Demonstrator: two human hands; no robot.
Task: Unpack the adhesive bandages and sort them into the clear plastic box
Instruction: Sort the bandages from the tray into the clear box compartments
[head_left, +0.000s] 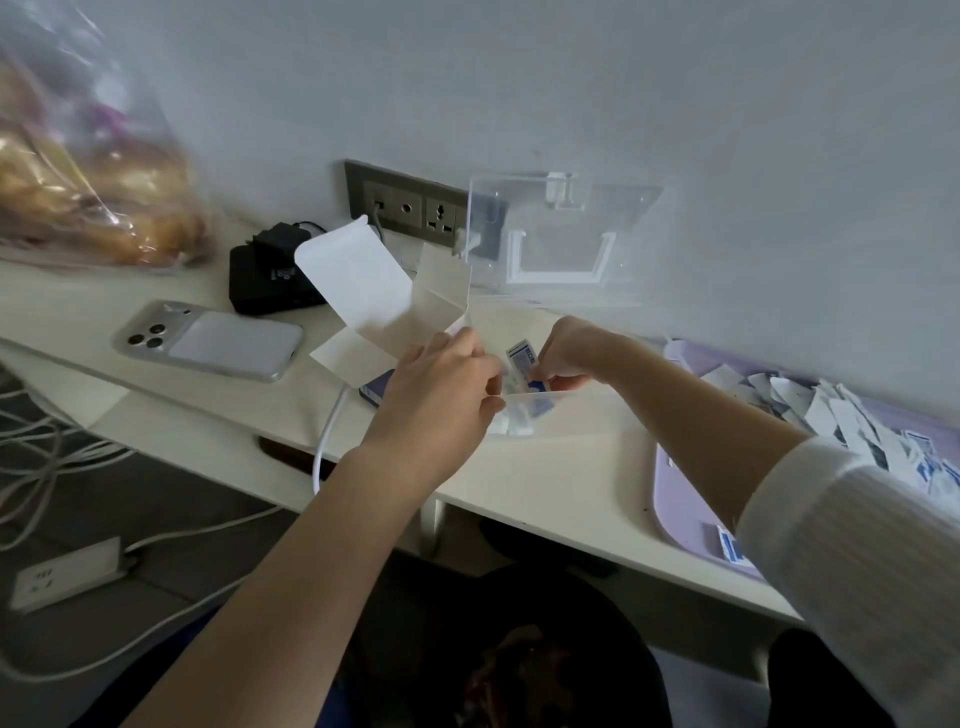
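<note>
Several wrapped adhesive bandages (521, 359), white with blue print, stand pinched between the thumb and curled fingers of the right hand (570, 354), just above the open clear plastic box (569, 401). More wrapped strips (519, 418) lie inside the box, behind its near wall, though blur hides how they are arranged. The box sits on the pale desk (545, 470), and its clear lid (563, 228) stands up behind it against the wall.

Just left of the box, the left hand (441, 397) grips an opened white carton (387, 299), fingers curled round its lower end; the carton tilts away from the box with its flaps spread wide, and a strip of blue print shows at its base. The thumb of this hand reaches almost to the box's near left corner.

Right of the box lies a lilac tray (680, 501) heaped with loose bandages (852, 428); the white ribbed sleeve (857, 545) of the right arm crosses its near edge.

Further left of the box, past the carton, a silver phone (208, 340) lies face down, with a black adapter (262, 283) behind it. A grey socket panel (410, 208) is set in the wall behind and left of the box. A clear bag of bread rolls (88, 171) sits far left. A white cable (327, 441) drops off the desk edge below the carton, and a white power strip (67, 571) lies on the floor.
</note>
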